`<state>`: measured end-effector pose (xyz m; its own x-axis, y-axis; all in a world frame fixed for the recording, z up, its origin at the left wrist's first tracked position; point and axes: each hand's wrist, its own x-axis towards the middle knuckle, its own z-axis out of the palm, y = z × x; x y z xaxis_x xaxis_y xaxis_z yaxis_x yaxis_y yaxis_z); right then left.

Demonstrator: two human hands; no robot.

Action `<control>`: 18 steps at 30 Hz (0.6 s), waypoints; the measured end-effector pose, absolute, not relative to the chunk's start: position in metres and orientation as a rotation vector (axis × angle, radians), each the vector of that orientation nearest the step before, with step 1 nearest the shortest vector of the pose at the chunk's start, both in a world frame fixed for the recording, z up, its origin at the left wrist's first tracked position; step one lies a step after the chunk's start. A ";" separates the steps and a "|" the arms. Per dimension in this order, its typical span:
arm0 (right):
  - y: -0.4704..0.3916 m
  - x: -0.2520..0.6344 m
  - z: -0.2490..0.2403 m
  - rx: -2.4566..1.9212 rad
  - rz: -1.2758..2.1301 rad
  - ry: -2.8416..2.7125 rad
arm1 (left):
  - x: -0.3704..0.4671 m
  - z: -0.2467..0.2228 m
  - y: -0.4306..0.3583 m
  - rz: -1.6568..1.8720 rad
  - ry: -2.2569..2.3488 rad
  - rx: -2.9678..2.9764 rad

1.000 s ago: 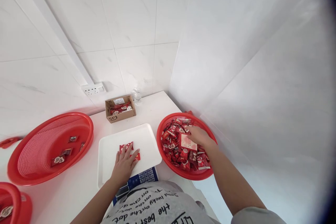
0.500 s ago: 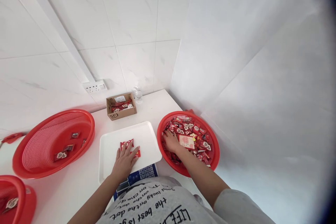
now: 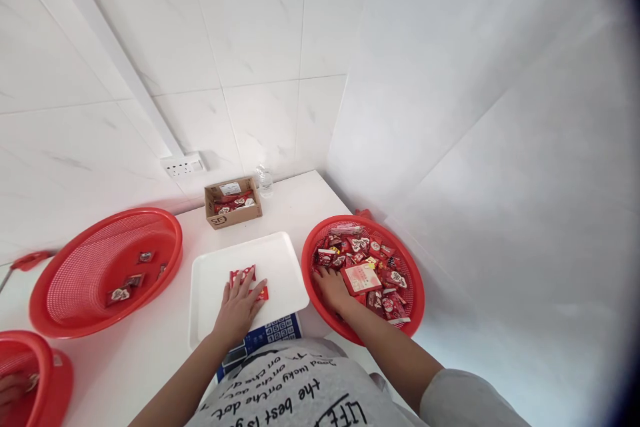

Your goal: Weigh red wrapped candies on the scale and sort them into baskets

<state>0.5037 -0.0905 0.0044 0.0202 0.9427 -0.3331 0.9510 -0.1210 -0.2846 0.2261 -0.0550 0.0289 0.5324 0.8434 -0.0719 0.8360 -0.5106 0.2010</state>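
My left hand (image 3: 239,307) lies with its fingers spread over red packets (image 3: 242,275) on the white tray (image 3: 280,253) of a scale (image 3: 283,328). The packets are partly covered by the fingers. On the right, my right hand (image 3: 333,288) reaches into a red basket (image 3: 419,293) among many small red wrapped packets (image 3: 395,278). Its fingers are apart and rest on the packets near the basket's left side. A pale pink and red packet (image 3: 363,277) lies just right of that hand.
A cardboard box (image 3: 235,217) with red packets stands behind the tray, beside a clear plastic item (image 3: 265,181). A large red basket (image 3: 85,267) holds several packets at left. Another person's hand (image 3: 11,392) is in the lower-left basket (image 3: 46,373).
My right hand has shifted slightly down and right in its basket, and the packets there have moved about. Another person's hand has appeared in the lower-left basket. My left hand stays put.
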 end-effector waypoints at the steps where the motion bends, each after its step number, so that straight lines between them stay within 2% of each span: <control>1: -0.090 0.504 0.004 2.277 -0.726 2.087 | 0.226 0.030 -0.055 0.048 1.419 2.561; 4: -0.085 0.511 0.006 2.467 -1.016 2.120 | 0.225 0.034 -0.052 0.006 1.398 2.544; 8: -0.074 0.526 0.018 2.851 -1.567 1.970 | 0.225 0.039 -0.052 0.009 1.446 2.479; 11: -0.071 0.535 0.034 2.973 -2.060 1.732 | 0.225 0.040 -0.055 0.079 1.518 2.444; 14: -0.073 0.535 0.055 2.812 -2.746 1.358 | 0.227 0.039 -0.060 0.175 1.531 2.446; 18: -0.071 0.512 0.081 2.396 -3.181 1.287 | 0.231 0.038 -0.067 0.298 1.499 2.465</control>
<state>0.5120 -0.0708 0.0807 -0.0104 0.9215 -0.3882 -0.3926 -0.3608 -0.8460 0.2308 -0.0672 0.0383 0.4528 0.8903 0.0488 0.8411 -0.4446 0.3080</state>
